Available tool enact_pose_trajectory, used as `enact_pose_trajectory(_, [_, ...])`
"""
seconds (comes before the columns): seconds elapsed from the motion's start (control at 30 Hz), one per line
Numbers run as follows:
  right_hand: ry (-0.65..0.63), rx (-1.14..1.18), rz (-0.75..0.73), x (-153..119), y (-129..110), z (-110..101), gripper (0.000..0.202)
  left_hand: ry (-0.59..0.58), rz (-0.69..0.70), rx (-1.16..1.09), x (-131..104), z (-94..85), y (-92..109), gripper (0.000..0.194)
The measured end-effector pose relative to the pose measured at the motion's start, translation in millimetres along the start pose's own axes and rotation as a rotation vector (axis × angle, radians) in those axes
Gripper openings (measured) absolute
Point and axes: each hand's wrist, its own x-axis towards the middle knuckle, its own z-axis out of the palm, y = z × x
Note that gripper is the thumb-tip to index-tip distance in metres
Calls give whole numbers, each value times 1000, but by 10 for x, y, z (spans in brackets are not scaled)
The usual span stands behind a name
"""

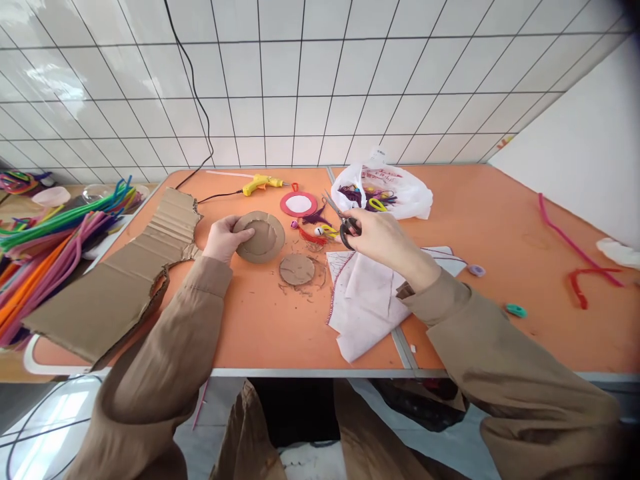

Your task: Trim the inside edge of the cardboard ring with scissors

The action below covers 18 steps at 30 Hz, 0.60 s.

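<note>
My left hand grips a round cardboard piece by its left edge, thumb on top. A rough circular line marks its inner part; I cannot tell whether that part is cut through. In my right hand is a pair of scissors with black handles, blades pointing up and away to the left. A smaller cardboard disc lies on the table between the hands, with scraps around it. Beneath my right hand is a folded whitish cloth. A pink-rimmed white disc lies farther back.
A yellow glue gun with a cord lies at the back. Behind my right hand sits a white plastic bag of colored threads. Large torn cardboard and pipe cleaners are on the left. A tiled wall borders the orange table.
</note>
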Motion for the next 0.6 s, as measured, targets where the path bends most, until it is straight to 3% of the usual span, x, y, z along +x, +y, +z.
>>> enact_pose_trajectory(0.17, [-23, -104, 57, 149, 32, 8, 20, -9, -11, -96, 13, 17, -53, 39])
enact_pose_trajectory(0.37, [-66, -130, 147, 281, 124, 143, 34, -60, -131, -153, 6, -26, -45, 43])
enact_pose_trajectory(0.6, [-26, -83, 150, 228, 203, 211, 38, -91, -182, -156, -30, -11, -17, 42])
